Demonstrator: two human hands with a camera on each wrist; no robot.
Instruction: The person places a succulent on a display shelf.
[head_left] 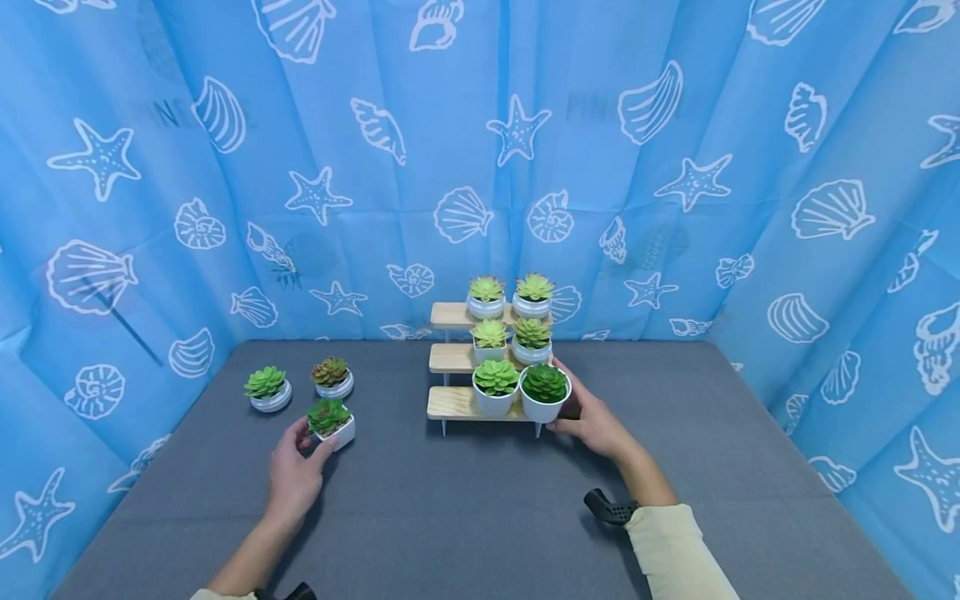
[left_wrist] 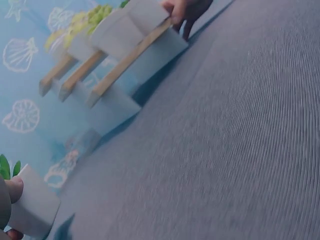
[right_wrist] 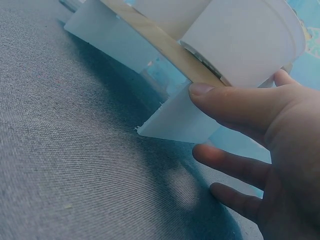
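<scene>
My left hand [head_left: 294, 477] pinches a small white square pot with a dark green succulent [head_left: 330, 419], thumb on the near side, fingers behind. In the left wrist view this white pot [left_wrist: 35, 202] is partly cut off at the lower left. At the stand's right end, my right hand [head_left: 592, 419] grips the lowest step of a three-tier wooden plant stand [head_left: 450, 403]. Its thumb [right_wrist: 202, 90] lies on the step's front corner; two lower fingers extend loosely below. Right beside this hand stands a round white pot with a dark green succulent [head_left: 544, 390].
A light green potted succulent [head_left: 495, 383] shares the lowest step. Several more potted succulents [head_left: 489, 340] stand in pairs on the upper steps. On the grey tabletop [head_left: 465, 517], left, sit a green potted succulent [head_left: 267, 388] and a reddish-brown one [head_left: 332, 377]. A blue shell-print curtain [head_left: 480, 125] encloses the table.
</scene>
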